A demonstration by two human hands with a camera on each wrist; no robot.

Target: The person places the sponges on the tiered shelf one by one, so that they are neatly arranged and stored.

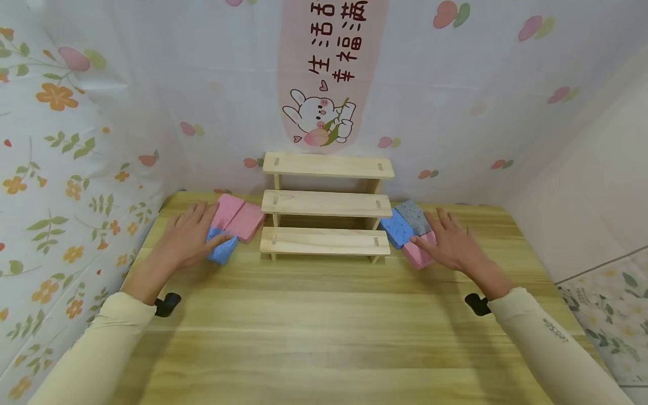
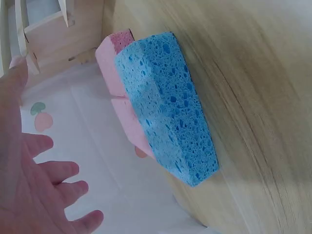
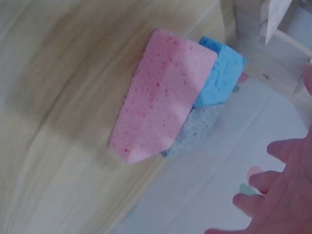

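My left hand (image 1: 184,239) hovers with spread, relaxed fingers over a blue sponge (image 1: 221,247) and two pink sponges (image 1: 246,221) on the left. In the left wrist view the blue sponge (image 2: 168,107) lies in front of the pink pair, apart from the fingers. Over on the right, my right hand (image 1: 450,244) is likewise spread above a grey sponge (image 1: 412,217), a blue sponge (image 1: 396,229) and a pink sponge (image 1: 418,256). The right wrist view has the pink sponge (image 3: 161,97) nearest, with nothing in the hand.
Between the two sponge groups stands a three-tier wooden shelf (image 1: 326,202) with bare steps, at the back of the wooden table (image 1: 314,326). A printed cloth (image 1: 217,73) hangs behind it, and a flowered cloth (image 1: 61,169) hangs along the left side.
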